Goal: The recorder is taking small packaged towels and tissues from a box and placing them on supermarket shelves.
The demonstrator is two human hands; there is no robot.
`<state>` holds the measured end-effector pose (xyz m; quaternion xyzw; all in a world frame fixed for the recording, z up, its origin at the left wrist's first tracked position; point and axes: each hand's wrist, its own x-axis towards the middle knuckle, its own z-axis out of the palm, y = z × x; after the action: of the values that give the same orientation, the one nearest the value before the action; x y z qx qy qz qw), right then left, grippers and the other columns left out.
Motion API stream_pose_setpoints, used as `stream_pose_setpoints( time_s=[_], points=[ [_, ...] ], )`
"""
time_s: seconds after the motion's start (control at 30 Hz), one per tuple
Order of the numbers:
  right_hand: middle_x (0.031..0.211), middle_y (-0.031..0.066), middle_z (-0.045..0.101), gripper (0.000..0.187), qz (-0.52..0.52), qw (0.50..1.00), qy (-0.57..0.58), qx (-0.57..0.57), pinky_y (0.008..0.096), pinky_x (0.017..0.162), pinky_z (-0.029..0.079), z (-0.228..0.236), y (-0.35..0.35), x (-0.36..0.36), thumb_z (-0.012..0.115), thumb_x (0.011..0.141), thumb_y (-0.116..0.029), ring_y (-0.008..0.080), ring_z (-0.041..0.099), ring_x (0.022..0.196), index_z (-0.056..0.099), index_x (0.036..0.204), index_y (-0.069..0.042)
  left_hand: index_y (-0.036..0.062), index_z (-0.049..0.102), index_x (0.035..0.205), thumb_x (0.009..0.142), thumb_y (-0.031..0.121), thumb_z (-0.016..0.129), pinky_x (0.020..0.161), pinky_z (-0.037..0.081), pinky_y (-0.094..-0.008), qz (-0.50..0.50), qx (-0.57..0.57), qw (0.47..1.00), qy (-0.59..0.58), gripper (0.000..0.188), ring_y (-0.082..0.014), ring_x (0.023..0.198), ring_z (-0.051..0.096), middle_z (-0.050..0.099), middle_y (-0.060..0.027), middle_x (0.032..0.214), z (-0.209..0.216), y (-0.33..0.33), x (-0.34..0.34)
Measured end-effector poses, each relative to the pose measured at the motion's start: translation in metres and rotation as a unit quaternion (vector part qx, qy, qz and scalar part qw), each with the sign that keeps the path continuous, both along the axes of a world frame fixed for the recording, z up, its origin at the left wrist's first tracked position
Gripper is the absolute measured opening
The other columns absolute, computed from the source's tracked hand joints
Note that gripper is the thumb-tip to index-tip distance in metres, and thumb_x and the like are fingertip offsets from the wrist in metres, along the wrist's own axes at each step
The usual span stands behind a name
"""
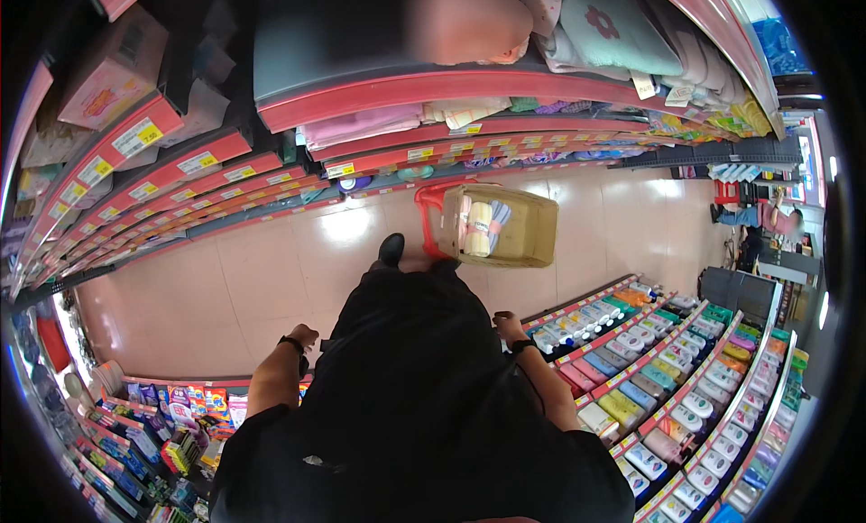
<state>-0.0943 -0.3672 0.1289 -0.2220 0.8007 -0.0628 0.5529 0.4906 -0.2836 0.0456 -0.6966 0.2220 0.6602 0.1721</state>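
- Landmark: cardboard box sitting in a red basket on the pale tiled floor, mid-aisle.
- Box contents: rolled items, cream and pale blue, standing side by side against the box's left wall.
- Left hand: well below and left of the box, hanging at the person's side, black band on the wrist. Fingers curled in — nothing seen in the grip; a loose fist.
- Right hand: just below the box, apart from it, black band on the wrist too. Fingers partly curled; whether it holds anything I cannot tell.
- One black shoe on the floor, just left of the box, close to the basket's edge.
- Red-edged shelves above the box carry folded textiles in pink, cream and grey.
- Lower right of the box — stepped shelf rows of small jars and packs in many colours.
- Far right of the box, another person stands at the aisle end.
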Motion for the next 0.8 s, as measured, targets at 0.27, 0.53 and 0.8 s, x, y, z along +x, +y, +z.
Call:
stream_pose_setpoints(
  time_s=[0.27,0.53,0.8],
  points=[
    [0.089,0.0102,0.063,0.047,-0.015,0.999,-0.044,0.009,0.0391,0.061,0.054,-0.026,-0.024,-0.011,0.062,0.089,-0.019,0.0221,0.061,0.074,0.049,0.131,-0.004,0.0048,0.058,0.108,0.092,0.024,0.052,0.056,0.049,-0.0354,0.239,-0.161,0.957,-0.041,0.026,-0.019,0.068,0.061,0.064,-0.0088,0.088,0.002,-0.095,-0.012],
    [0.135,0.0173,0.044,0.056,-0.137,0.99,-0.036,0.016,0.0467,0.086,0.053,-0.016,-0.083,0.033,0.062,0.089,-0.027,0.0373,0.054,0.112,0.041,0.137,-0.006,0.0067,0.057,0.114,0.095,0.023,0.052,0.068,0.049,-0.0308,0.17,-0.279,0.942,0.073,0.025,-0.0162,0.08,0.06,0.062,-0.0065,0.095,0.099,-0.189,-0.082],
    [0.134,0.0128,0.05,0.042,-0.209,0.971,-0.106,0.038,0.048,0.085,0.051,-0.102,-0.088,0.018,0.057,0.093,-0.03,0.0352,0.054,0.114,0.052,0.129,-0.01,0.0028,0.058,0.112,0.093,0.027,0.056,0.058,0.05,-0.0311,0.08,-0.184,0.979,-0.029,0.03,-0.018,0.071,0.063,0.065,-0.0091,0.089,0.092,-0.091,-0.029]
  ],
)
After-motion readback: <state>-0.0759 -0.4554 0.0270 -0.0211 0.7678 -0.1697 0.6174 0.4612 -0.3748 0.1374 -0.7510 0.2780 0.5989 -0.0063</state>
